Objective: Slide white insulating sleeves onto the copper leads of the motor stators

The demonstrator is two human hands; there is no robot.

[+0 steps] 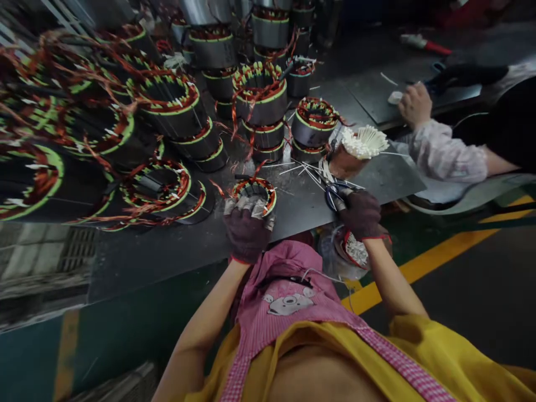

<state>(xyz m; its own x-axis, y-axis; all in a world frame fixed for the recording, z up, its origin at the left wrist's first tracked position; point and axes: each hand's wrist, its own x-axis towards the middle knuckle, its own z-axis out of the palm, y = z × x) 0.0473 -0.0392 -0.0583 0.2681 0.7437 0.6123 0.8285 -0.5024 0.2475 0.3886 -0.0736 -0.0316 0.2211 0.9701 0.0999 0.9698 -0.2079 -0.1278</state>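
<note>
Our left hand (247, 234), in a dark knit glove, clenches a copper-wound motor stator (254, 195) at the edge of a steel table (301, 218). Our right hand (360, 215), gloved too, grasps blue-handled scissors (335, 196) just beside it. Farther out, a bundle of white sticks (364, 142) stands near stacked stators (259, 95), and a co-worker's hand (414, 103) rests at the right.

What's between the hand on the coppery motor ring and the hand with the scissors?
In the head view, a stretch of dark metal tabletop lies between the left hand and the right hand, with a few thin white strands near the scissors.
</note>
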